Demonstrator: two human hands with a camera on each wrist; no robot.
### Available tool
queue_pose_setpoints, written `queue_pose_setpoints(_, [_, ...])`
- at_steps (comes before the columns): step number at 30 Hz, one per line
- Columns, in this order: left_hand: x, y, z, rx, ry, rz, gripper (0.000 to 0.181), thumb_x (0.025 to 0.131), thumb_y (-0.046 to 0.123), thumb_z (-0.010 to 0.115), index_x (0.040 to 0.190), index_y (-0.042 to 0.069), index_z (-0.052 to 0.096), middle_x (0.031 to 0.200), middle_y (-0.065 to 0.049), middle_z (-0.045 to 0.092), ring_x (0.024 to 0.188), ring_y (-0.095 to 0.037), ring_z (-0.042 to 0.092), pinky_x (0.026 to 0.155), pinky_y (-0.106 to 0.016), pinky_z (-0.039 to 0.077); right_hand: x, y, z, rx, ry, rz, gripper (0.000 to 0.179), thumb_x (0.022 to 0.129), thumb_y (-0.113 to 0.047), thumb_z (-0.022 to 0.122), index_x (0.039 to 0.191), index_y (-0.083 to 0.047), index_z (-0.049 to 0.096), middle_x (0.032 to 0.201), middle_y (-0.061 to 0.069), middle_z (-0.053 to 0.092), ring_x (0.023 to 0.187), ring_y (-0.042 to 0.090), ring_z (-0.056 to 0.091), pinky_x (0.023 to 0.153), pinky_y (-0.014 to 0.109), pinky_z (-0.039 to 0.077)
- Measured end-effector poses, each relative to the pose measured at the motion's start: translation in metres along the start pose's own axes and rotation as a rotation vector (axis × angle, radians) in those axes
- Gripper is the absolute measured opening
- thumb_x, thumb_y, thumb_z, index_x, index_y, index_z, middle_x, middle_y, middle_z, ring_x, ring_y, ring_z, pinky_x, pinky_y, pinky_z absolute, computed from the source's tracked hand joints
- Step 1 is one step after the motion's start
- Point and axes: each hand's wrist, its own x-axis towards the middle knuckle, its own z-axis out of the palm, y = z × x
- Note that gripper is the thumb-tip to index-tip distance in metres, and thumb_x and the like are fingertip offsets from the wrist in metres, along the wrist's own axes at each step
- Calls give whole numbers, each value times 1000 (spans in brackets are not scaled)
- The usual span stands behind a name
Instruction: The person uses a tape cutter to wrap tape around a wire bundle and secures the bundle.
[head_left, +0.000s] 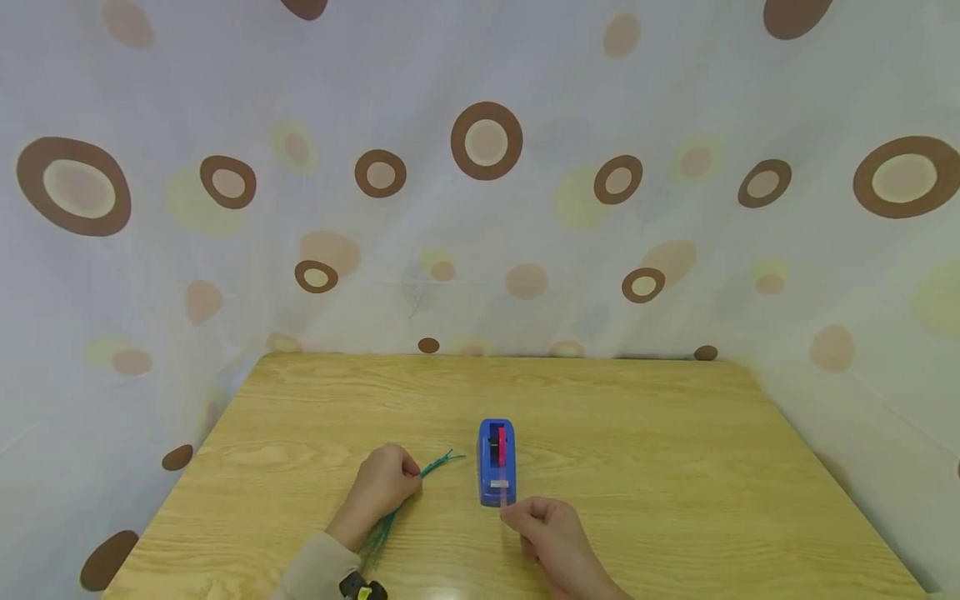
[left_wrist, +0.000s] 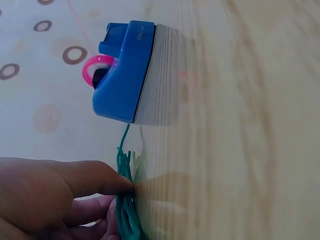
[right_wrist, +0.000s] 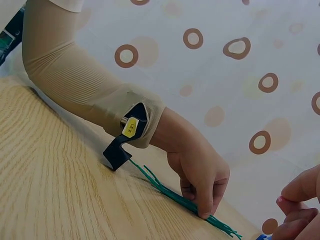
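My left hand (head_left: pixel 385 481) pinches a bundle of thin green cords (left_wrist: pixel 126 212) low over the table, left of a blue tape dispenser (head_left: pixel 484 479). Loose ends of the cords fan out past the fingertips toward the dispenser, and the rest trails back under the wrist. A pink tape roll (head_left: pixel 502 446) sits in the dispenser. At its front, my right hand (head_left: pixel 553 537) pinches the end of a pinkish strip of tape (head_left: pixel 503 497) drawn out over the cutter. The right wrist view shows only part of this hand, at the right edge.
The dispenser stands upright on the wood-grain table (head_left: pixel 637 467). Behind the table and along both sides hangs a pale cloth (head_left: pixel 525 217) with brown ring prints. A black wrist mount with a yellow label (right_wrist: pixel 131 128) is strapped on the left sleeve.
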Motion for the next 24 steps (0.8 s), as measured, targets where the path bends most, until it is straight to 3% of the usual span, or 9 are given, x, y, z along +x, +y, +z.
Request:
queue_pose_setpoints(11, [-2, 1, 4, 73, -47, 37, 4, 79, 1, 66, 78, 4, 63, 72, 0, 55, 62, -13, 49, 56, -29, 43, -1, 0, 1, 1, 9, 4, 20, 93, -22, 70, 90, -2, 69, 60, -5, 43, 55, 12, 38, 52, 25, 32])
queue_pose_setpoints(24, [-2, 2, 5, 183, -45, 129, 4, 80, 2, 66, 76, 3, 64, 73, -2, 59, 62, -13, 49, 58, -31, 45, -1, 0, 1, 7, 14, 5, 19, 94, -21, 68, 90, -2, 68, 61, -5, 43, 56, 12, 38, 53, 25, 31])
